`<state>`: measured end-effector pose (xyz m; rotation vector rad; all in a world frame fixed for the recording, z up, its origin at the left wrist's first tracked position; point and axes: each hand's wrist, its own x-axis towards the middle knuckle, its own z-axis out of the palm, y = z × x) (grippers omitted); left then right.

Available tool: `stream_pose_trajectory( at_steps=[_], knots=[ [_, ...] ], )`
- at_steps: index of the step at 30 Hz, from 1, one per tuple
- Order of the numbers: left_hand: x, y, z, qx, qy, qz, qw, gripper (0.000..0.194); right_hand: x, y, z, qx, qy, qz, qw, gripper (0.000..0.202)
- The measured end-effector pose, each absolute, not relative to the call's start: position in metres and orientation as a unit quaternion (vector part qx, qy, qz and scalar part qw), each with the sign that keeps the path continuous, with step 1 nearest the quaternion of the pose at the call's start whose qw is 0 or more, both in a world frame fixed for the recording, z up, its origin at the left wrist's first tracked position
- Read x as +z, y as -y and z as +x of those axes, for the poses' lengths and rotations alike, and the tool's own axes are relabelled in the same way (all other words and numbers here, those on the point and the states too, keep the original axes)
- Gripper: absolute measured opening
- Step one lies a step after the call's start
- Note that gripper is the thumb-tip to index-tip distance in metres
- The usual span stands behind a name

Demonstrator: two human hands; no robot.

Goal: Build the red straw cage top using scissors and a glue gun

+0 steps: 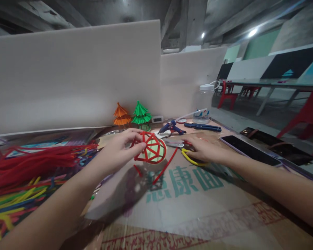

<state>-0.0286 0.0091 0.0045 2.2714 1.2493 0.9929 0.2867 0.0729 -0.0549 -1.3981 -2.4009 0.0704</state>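
My left hand [127,147] pinches a round openwork frame [155,148] made of red pipe cleaners, with pale green showing through its gaps. It is held slightly above the work surface and casts a shadow there. Over to the right, my right hand [202,150] has its fingers closed around the handles of a pair of scissors [189,157]. The yellow loop shows below the hand, and the blades point left toward the frame. Between the two hands lies a loose red pipe cleaner strip [165,167]; a shorter red piece [137,171] rests beneath the frame.
A blue glue gun [173,127], dark blue pliers [202,127] and a clear bottle [201,107] stand or lie behind. Orange [122,114] and green paper-like trees [141,116] stand by the white partition [75,80]. Pipe cleaners [33,170] heap at left; a phone [250,151] lies right.
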Motion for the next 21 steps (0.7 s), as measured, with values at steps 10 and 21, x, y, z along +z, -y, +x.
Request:
stream_pose_trajectory(
  at_steps=[10,21],
  knots=[
    [0.003,-0.007,-0.022,0.317,-0.457,0.824,0.112,0.026,-0.014,-0.041,0.227,0.382,0.785,-0.354,0.335,0.033],
    [-0.008,-0.008,-0.015,0.312,-0.438,0.838,0.095,0.022,-0.029,-0.042,0.210,0.644,0.658,-0.299,0.251,0.021]
  ],
)
